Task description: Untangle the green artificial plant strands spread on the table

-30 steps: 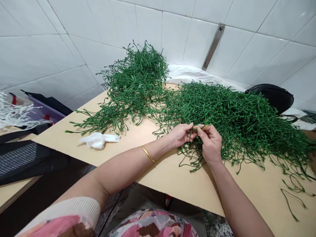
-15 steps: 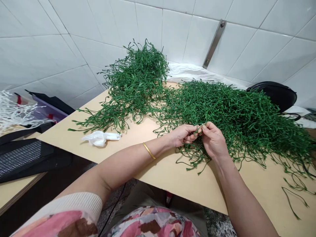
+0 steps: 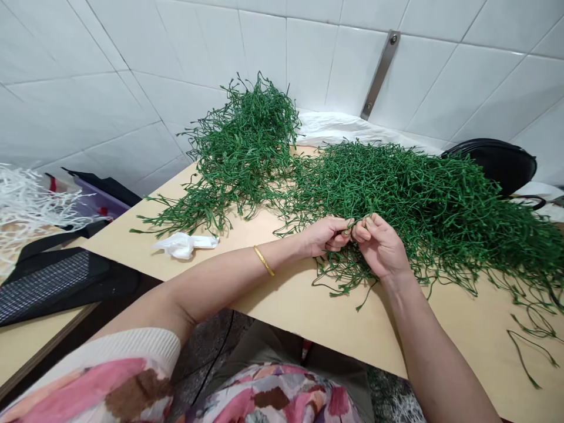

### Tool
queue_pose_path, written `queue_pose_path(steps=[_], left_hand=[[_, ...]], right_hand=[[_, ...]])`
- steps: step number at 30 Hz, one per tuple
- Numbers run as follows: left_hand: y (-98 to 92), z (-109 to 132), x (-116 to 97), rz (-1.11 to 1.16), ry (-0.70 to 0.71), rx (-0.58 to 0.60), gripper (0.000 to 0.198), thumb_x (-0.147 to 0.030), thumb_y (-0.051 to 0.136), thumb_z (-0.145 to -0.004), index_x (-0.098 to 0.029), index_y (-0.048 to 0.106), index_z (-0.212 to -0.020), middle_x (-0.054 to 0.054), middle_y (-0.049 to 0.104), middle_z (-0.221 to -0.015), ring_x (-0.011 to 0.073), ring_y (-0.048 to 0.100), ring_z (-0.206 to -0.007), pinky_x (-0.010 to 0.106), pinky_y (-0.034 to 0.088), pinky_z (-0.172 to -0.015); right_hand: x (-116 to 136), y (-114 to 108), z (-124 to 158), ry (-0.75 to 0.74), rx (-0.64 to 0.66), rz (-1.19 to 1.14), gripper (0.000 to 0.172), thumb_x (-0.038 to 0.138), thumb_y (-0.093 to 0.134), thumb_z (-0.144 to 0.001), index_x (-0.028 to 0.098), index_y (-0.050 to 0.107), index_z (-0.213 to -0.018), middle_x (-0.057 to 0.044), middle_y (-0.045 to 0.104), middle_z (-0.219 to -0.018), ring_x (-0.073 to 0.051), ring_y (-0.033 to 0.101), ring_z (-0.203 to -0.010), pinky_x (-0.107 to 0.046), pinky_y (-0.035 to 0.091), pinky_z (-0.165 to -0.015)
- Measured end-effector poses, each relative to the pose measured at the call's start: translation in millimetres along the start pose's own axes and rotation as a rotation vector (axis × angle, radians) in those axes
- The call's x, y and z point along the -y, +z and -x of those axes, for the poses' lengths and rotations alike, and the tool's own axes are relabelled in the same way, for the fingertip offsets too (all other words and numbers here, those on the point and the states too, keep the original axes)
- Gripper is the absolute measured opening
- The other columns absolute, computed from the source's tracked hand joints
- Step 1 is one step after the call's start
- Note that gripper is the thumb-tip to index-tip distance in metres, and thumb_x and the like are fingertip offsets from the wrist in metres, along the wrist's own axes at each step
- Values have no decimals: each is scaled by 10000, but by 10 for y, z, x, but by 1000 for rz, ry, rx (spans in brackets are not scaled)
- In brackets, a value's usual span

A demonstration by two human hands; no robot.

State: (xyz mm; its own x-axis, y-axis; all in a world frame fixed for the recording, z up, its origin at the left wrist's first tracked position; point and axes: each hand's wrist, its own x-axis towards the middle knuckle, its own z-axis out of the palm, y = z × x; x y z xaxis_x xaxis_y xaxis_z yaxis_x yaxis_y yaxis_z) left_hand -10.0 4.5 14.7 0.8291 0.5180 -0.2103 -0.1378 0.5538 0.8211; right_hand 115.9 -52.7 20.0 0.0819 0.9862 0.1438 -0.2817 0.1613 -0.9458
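My left hand (image 3: 329, 236) and my right hand (image 3: 382, 245) meet at the near edge of a large heap of green artificial stems (image 3: 396, 188). Both are closed, thumb against fingers, pinching a thin green stem (image 3: 356, 222) between them. Most of that stem is hidden by the fingers. Loose stems with small forked tips lie on the table (image 3: 282, 294) under and around my hands. A second, taller pile of green stems (image 3: 251, 135) stands at the back left.
A crumpled white plastic bag (image 3: 183, 245) lies left of my forearm. White branching strands (image 3: 35, 200) and a black mesh-patterned item (image 3: 48, 282) are on the far left. At the right back sits a black round object (image 3: 493, 164). A tiled wall (image 3: 308, 59) with a metal bracket (image 3: 379, 76) closes off the back.
My right hand has turned slightly, its fingers curling more over the stem. The hands stay close together. The view has shifted a little.
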Motion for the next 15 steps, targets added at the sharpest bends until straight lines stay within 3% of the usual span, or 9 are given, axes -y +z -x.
queue_pose_path(steps=[3, 7, 11, 15], left_hand=[[-3, -15, -47, -92, 92, -71, 328, -372, 580, -735, -128, 451, -559, -61, 315, -408, 3, 178, -330, 157, 89, -353], [-30, -57, 4, -94, 208, -235, 357, -429, 602, -712, -132, 449, -584, -46, 397, -436, -1, 212, -321, 166, 93, -360], [-39, -72, 70, -48, 304, -310, 345, -419, 615, -701, -134, 450, -596, -42, 425, -459, 3, 253, -327, 166, 118, -361], [6, -48, 97, -37, 347, -330, 350, -349, 674, -635, -146, 397, -565, -75, 357, -450, -1, 244, -351, 160, 149, -375]], right_hand=[[-15, 3, -4, -61, -110, 50, 216, 328, 592, -717, 203, 424, -667, 43, 436, -576, -95, 408, -558, -255, 360, -579], [-77, -42, -31, -84, -214, 135, 176, 307, 617, -683, 191, 513, -764, 47, 468, -615, -83, 426, -538, -245, 358, -552], [-122, -23, -25, -56, -199, 183, 238, 273, 651, -635, 181, 540, -825, 43, 493, -676, -73, 435, -551, -228, 358, -536], [-126, 74, 9, -25, -156, 286, 289, 287, 692, -609, 170, 549, -831, 37, 504, -681, -85, 454, -620, -224, 379, -582]])
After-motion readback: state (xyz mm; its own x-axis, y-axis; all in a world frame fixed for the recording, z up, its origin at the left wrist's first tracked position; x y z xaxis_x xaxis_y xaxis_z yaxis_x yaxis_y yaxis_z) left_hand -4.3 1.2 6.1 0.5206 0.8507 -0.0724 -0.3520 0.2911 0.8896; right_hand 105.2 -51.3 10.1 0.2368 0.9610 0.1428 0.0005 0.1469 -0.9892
